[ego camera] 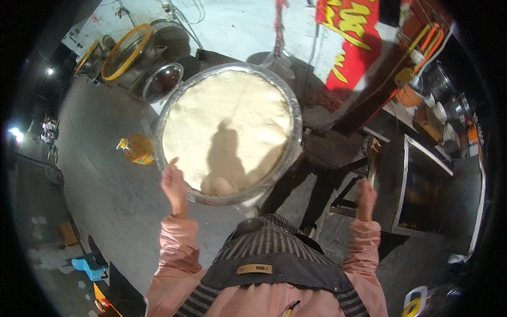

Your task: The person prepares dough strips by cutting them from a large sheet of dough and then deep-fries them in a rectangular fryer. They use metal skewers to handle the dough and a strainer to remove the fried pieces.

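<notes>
A large round metal basin [296, 119] is filled nearly to the rim with pale dough [222, 103], on which a shadow falls. My left hand [173, 184] is over the basin's lower left rim with its fingers partly bent; whether it touches the rim cannot be told. My right hand [366, 198] is off to the right of the basin, blurred, its fingers curled, and I cannot see whether it holds anything. Left of the basin lies a plastic bottle of yellow oil [139, 149]. Behind the bottle, a round clear lid or bowl [162, 84] leans near the rim.
Yellow-rimmed round containers [126, 53] stand at the back left by a pale wall with a red banner [352, 43]. A dark post [368, 91] rises right of the basin. Pots and bowls [439, 111] are at the far right, and a blue stool [92, 269] is at the lower left.
</notes>
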`<state>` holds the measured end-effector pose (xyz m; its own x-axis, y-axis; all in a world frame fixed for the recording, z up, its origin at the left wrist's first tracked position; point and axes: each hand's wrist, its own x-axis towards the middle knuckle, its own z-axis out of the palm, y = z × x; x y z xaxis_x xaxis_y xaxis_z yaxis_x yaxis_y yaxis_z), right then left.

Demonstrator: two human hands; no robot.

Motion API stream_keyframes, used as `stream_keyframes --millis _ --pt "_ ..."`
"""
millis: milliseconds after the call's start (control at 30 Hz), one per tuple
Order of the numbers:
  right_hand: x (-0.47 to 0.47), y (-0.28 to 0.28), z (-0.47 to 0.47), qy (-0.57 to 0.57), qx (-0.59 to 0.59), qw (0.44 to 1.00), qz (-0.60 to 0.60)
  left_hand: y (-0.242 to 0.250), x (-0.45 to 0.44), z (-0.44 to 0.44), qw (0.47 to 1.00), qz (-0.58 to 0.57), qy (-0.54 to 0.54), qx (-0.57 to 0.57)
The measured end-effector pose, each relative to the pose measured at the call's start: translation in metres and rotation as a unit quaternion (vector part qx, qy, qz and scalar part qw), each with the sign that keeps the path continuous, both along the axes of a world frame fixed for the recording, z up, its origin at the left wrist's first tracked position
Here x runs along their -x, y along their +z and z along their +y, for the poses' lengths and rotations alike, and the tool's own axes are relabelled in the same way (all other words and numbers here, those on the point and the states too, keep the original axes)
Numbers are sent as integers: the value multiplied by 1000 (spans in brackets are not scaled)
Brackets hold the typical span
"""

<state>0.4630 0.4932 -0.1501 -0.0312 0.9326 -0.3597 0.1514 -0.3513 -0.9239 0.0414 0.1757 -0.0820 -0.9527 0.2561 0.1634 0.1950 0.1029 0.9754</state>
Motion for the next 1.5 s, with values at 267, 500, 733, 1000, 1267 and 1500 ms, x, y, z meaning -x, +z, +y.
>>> stream_keyframes --millis 267,500,733,1000,1267,1500 --pt "167 -8 -83 167 115 966 158 -123 151 -85 968 -231 93 16" --pt "188 -11 -67 187 211 923 261 -107 130 -59 934 -302 188 -33" --pt "175 -14 5 260 151 929 216 -106 29 -53 914 -283 259 -133" --pt "207 52 122 363 -335 865 -90 -76 -111 -14 868 -326 292 -235" --pt "275 77 143 468 -450 692 -316 -90 -76 -89 942 -157 295 35" --pt "310 107 102 530 -308 790 35 -28 -51 -50 972 -143 187 11"
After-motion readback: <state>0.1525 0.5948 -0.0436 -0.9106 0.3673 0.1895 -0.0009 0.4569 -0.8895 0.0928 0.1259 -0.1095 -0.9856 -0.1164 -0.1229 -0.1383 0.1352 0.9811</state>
